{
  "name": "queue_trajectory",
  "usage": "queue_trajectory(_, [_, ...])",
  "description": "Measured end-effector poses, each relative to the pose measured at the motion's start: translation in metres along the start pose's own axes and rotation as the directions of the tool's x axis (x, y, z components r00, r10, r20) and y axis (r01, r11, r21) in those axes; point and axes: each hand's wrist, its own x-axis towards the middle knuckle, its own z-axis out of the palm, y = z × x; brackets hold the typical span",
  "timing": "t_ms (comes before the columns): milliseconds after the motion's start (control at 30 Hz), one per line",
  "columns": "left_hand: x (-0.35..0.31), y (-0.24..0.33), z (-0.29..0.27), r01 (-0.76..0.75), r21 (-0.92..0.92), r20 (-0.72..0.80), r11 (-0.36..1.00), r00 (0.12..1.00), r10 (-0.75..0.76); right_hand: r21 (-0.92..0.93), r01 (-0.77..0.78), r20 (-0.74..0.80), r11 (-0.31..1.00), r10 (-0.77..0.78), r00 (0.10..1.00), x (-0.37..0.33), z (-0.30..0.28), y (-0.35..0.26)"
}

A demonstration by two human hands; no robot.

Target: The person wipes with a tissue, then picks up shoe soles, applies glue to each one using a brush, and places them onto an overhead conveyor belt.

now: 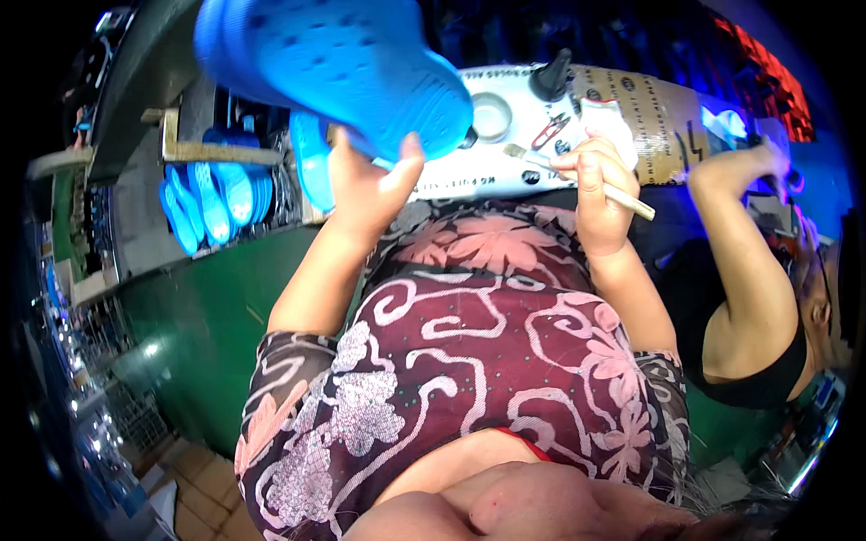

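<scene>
I see bright blue across the shoe (361, 90), with darker spots scattered over its broad end. The brush (629, 200) reads pale cream along its handle. Beneath, my view gives a white cover (442, 176) edged with dark printed lettering, and a tan sheet (667, 117) bearing dark print. On these I pick out a whitish round dish (492, 118), red-handled snips (548, 132) and a black cone-shaped object (552, 77). The shelved shoes (209, 203) look blue too. I get green on the wide panel (207, 307), and maroon on the blouse (424, 338), patterned with pale pink swirls plus pink and whitish flowers.
</scene>
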Motion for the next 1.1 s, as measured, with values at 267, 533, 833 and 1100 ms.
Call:
queue_trajectory(267, [0.041, 0.084, -0.024, 0.629, -0.267, 0.675, 0.730, 0.663, -0.324, 0.062, -0.260, -0.131, 0.964, 0.266, 0.955, -0.037, -0.021, 0.010])
queue_trajectory(533, [0.239, 0.140, 0.243, 0.829, -0.448, 0.864, 0.335, 0.497, -0.076, 0.229, -0.422, -0.275, 0.877, 0.474, 0.836, -0.050, -0.010, 0.015])
queue_trajectory(833, [0.172, 0.168, 0.189, 0.102, -0.659, 0.498, 0.745, 0.802, 0.331, 0.243, -0.461, -0.311, 0.853, 0.519, 0.796, -0.053, -0.003, 0.026])
queue_trajectory(1100, [0.028, -0.093, -0.077, -0.119, 0.572, 0.305, 0.811, 0.950, -0.075, 0.360, -0.478, -0.156, 0.802, 0.556, 0.816, -0.049, 0.017, 0.020])
